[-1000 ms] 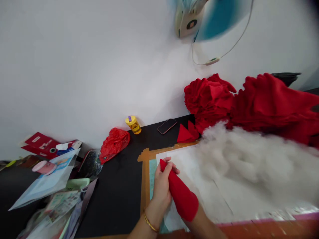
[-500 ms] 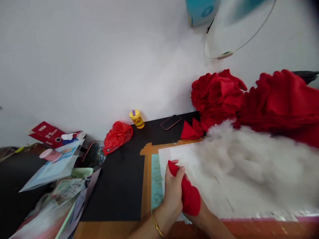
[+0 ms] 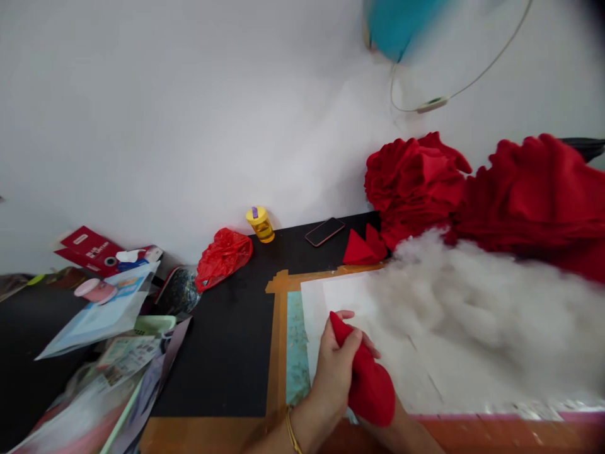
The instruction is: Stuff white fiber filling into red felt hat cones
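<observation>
A red cloth piece [image 3: 371, 384], narrow at its upper end and rounded at its lower end, is held just above the white sheet. My left hand [image 3: 338, 366] wraps round its narrow part, thumb on top. The cloth covers most of my right hand [image 3: 397, 419], and only the wrist area shows below it. Whether that hand is inside the cloth or behind it I cannot tell; its fingers are hidden. A large heap of white fluffy stuffing [image 3: 477, 302] lies to the right of both hands.
Big piles of red cloth [image 3: 416, 183] stand against the wall, with small red pieces [image 3: 362, 248] in front. A phone [image 3: 324, 231], a yellow-lidded jar [image 3: 261, 225] and a red plastic bag [image 3: 224, 255] lie along the back. At left stands a cluttered basket [image 3: 125, 410]. A blurred blue fan [image 3: 401, 25] hangs above.
Both hands and the red cloth have shifted slightly right and down. More of the cloth's tip shows, and fingers now show at its right side. The blue fan blade has turned.
</observation>
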`<action>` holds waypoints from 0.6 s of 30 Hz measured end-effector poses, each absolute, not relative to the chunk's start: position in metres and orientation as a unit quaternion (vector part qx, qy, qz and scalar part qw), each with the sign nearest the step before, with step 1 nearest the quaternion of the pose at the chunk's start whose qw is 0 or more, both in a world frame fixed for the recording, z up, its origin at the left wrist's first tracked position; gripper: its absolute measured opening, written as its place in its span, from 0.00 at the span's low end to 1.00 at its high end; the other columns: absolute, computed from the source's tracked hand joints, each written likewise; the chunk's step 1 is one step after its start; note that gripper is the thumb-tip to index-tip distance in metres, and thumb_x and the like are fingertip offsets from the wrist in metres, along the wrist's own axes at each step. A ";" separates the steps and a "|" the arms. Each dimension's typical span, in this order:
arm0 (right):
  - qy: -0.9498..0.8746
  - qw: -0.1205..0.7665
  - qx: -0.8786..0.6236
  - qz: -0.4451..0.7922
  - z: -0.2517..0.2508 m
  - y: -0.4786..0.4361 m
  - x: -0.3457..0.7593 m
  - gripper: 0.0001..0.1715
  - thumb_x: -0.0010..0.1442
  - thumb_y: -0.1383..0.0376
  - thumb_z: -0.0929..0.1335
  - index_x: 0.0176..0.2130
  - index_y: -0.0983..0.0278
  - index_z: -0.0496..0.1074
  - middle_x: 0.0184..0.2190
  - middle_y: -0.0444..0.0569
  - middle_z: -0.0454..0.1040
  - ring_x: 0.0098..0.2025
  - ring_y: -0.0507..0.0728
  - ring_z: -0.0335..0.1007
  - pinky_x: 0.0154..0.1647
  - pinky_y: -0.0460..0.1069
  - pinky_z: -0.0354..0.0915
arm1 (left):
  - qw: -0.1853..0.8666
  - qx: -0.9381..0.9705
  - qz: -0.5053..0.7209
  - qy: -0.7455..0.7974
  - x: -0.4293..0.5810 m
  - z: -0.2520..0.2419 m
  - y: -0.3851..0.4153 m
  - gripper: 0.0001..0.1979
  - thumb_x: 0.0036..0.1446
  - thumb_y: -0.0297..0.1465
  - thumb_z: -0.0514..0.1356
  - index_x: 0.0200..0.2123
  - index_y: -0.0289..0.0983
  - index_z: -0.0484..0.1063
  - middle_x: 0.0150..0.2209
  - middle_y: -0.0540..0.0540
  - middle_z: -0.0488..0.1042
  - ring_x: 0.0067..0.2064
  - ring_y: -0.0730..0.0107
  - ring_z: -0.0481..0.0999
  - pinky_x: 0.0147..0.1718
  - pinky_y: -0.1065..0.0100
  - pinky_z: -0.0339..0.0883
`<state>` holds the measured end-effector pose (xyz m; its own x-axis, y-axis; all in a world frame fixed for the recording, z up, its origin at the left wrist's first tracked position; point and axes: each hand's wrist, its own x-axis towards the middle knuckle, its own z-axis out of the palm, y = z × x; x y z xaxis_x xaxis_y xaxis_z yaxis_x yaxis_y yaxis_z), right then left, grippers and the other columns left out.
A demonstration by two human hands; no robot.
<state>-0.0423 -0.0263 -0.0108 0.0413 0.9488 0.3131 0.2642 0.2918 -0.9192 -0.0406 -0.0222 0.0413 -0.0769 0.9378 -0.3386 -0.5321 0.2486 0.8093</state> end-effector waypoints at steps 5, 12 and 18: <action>-0.647 0.470 -0.504 0.326 -0.032 -0.023 -0.046 0.24 0.53 0.75 0.62 0.46 0.58 0.75 0.35 0.55 0.75 0.53 0.68 0.70 0.45 0.60 0.73 | 0.679 0.256 0.525 0.445 -0.052 0.042 -0.022 0.14 0.54 0.31 0.61 0.44 0.38 0.64 0.21 0.52 0.72 0.27 0.62 0.77 0.33 0.61 0.69; -0.636 0.536 -0.446 0.330 -0.032 -0.019 -0.043 0.32 0.58 0.76 0.58 0.57 0.57 0.67 0.34 0.53 0.76 0.51 0.63 0.72 0.50 0.57 0.73 | 0.693 0.247 0.529 0.424 -0.058 0.041 -0.022 0.15 0.56 0.37 0.63 0.44 0.38 0.66 0.24 0.49 0.74 0.28 0.62 0.78 0.34 0.61 0.71; -0.673 0.487 -0.477 0.287 -0.008 -0.015 -0.047 0.36 0.62 0.78 0.51 0.62 0.55 0.61 0.36 0.51 0.77 0.57 0.59 0.69 0.60 0.59 0.66 | 0.645 0.190 0.572 0.470 -0.055 0.044 -0.018 0.22 0.54 0.48 0.64 0.42 0.38 0.68 0.26 0.50 0.74 0.25 0.67 0.75 0.23 0.70 0.65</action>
<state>-0.0472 -0.0150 -0.0079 -0.0699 0.9213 0.3824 0.3621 0.3806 -0.8509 -0.0547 -0.0180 0.0440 -0.0963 0.9165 -0.3882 -0.5589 0.2729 0.7830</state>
